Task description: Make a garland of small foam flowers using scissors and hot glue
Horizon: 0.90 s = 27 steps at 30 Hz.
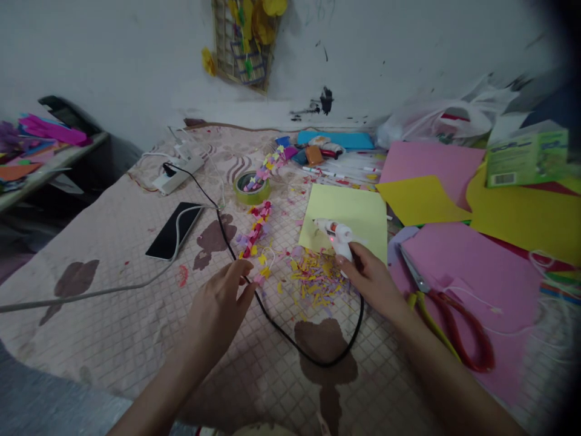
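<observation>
Head view: the right hand point(370, 275) grasps a white glue gun point(340, 240), its nozzle over a pale yellow sheet point(347, 203); the left hand point(222, 297) holds thumb and forefinger apart, gripping nothing visible. Just beside those fingertips lie yellow and pink paper bits point(264, 273); farther out, a pink-red paper strand point(256, 233), then another leaning on a tape roll point(254, 197). Work looks partway along: both strands seem built up, the nearest bits sparse, clippings point(320, 281) heaped beside the right hand

Craft workspace, by the scissors point(422, 284), pink paper point(458, 254), paper clippings point(320, 280) and glue gun point(341, 235)
</observation>
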Motion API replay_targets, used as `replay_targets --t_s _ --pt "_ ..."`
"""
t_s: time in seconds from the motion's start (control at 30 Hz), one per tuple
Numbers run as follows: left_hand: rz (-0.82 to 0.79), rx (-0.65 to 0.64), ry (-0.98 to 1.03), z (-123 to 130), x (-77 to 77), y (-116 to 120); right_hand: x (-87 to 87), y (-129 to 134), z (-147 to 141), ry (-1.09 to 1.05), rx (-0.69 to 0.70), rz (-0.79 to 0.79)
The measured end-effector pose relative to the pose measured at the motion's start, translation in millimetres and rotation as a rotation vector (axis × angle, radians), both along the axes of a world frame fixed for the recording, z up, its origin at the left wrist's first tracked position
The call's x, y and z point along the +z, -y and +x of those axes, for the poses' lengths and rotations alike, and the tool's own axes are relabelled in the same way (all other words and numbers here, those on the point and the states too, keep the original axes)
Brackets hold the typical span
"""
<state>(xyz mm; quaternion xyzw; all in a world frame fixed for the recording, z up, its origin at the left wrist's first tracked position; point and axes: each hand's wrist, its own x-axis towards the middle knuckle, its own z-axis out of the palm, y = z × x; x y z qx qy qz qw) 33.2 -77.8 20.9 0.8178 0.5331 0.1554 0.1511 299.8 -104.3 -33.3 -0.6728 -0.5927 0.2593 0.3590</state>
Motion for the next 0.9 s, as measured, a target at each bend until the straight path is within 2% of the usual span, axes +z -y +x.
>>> replay_targets --t_s 0.1,0.27,0.4,0.6,0.9 --pt "0.002 -0.015 0.008 3.7 -1.3 8.6 -1.4 0.0 0.4 0.01 -0.006 -0.007" --pt "-0.014 -0.148 -0.049 16.8 -19.6 15.4 -1.5 0.4 0.4 0.007 -0.008 0.001" --pt "0.012 -0.144 -0.079 24.1 -26.6 14.1 -0.4 0.1 -0.4 0.015 -0.01 0.006" --pt "0.021 -0.193 -0.073 28.5 -26.3 11.7 -0.7 0.2 -0.6 0.007 -0.013 0.0" --pt "0.07 -0.475 -0.199 20.6 -20.9 -13.4 -1.3 0.1 -0.1 0.008 -0.003 0.009"
